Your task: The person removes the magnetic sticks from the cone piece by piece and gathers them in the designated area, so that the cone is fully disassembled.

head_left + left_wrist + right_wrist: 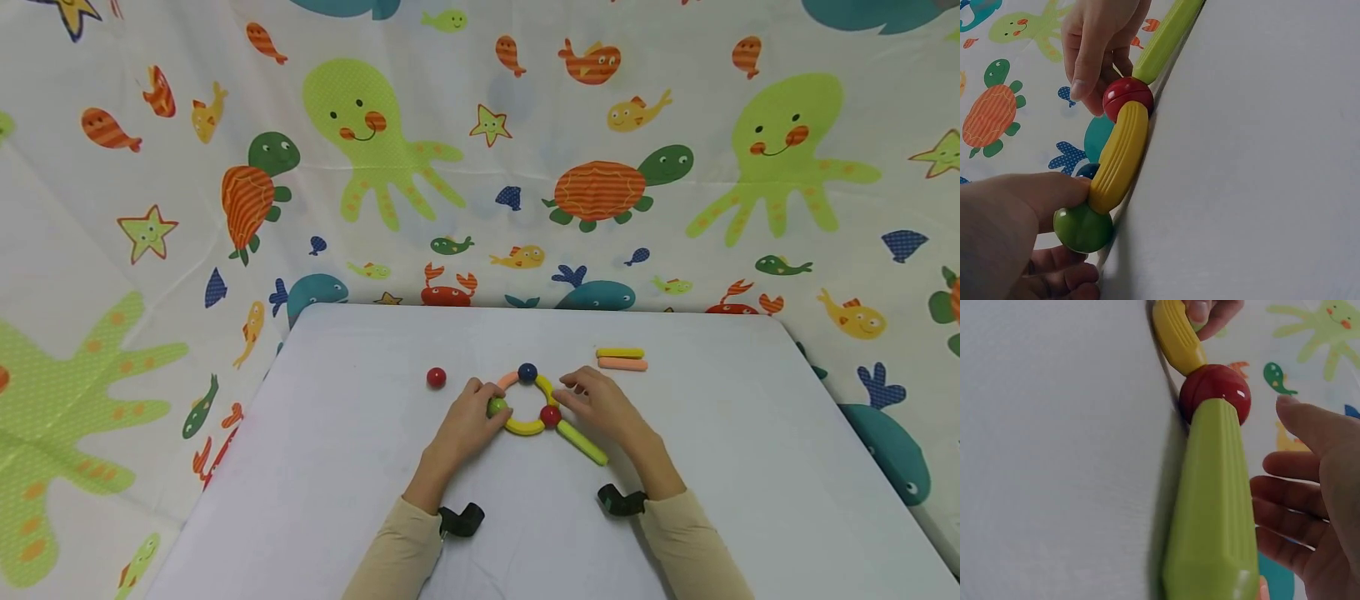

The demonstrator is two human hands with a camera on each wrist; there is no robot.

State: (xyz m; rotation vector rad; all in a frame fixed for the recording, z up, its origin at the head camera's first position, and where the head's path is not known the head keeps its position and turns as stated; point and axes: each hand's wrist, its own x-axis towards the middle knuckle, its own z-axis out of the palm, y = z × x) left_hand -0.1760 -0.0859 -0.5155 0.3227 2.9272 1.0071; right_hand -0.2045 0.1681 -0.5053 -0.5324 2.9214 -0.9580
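On the white table a ring of balls and curved sticks lies flat. My left hand (471,414) pinches the green ball (1083,229) at the ring's left. From that ball a yellow curved stick (1121,159) runs to a red ball (551,416). A straight light-green stick (1213,506) points out from the red ball toward the lower right. The ring's far side has an orange curved stick (508,380), a dark blue ball (527,372) and another yellow curved stick (545,386). Beside that stick and the red ball hovers my right hand (606,408), fingers loosely bent and holding nothing.
A loose red ball (437,378) lies left of the ring. To the back right, a straight yellow stick (620,353) and an orange one (622,364) lie side by side. A sea-animal curtain (480,175) hangs behind the table (360,500).
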